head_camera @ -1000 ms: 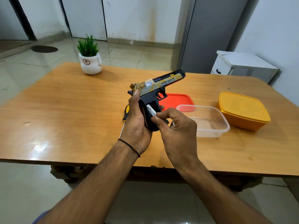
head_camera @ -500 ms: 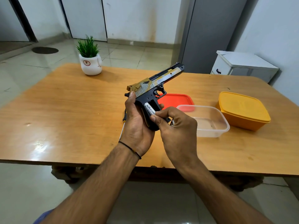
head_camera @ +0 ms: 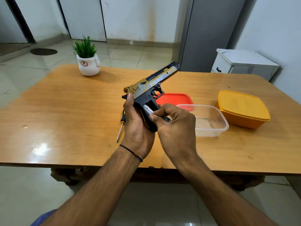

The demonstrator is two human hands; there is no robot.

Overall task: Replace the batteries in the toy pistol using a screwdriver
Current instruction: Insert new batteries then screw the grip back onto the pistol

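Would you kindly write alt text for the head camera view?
A left hand grips a black-and-gold toy pistol above a wooden table while the right hand pinches a battery at its open grip. A screwdriver lies beneath.

My head camera looks forward and down, close over my hands at frame centre, the table [head_camera: 65, 111] spreading beyond.

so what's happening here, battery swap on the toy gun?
Yes, mid-swap. The left hand holds the toy pistol by the grip above the table, its compartment open. The right hand pinches a white battery sitting in that compartment. The screwdriver lies on the table beside the left hand, unused. A clear container sits right.
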